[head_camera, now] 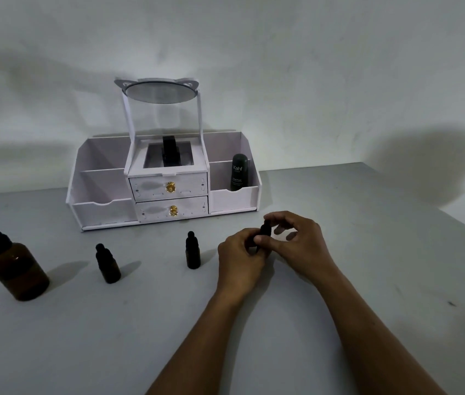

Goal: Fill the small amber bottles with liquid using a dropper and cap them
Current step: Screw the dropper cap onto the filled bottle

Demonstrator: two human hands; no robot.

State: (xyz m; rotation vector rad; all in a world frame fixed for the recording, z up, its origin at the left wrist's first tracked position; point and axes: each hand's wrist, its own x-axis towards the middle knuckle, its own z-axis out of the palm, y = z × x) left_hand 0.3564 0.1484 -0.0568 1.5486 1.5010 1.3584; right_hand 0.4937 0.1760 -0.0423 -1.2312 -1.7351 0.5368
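Note:
My left hand (240,252) wraps around a small amber bottle, whose body is mostly hidden in the fist. My right hand (297,238) pinches its black dropper cap (265,228) at the top with thumb and fingers. Two more small amber bottles with black dropper caps stand upright on the grey table, one (193,251) just left of my hands and one (108,264) further left. A large amber bottle with a black dropper top (15,269) stands at the far left.
A white cosmetic organiser (165,181) with a mirror, two drawers and side bins stands against the wall behind the bottles. A dark Kahf tube (240,172) sits in its right bin. The table's right edge (453,218) runs diagonally at the right.

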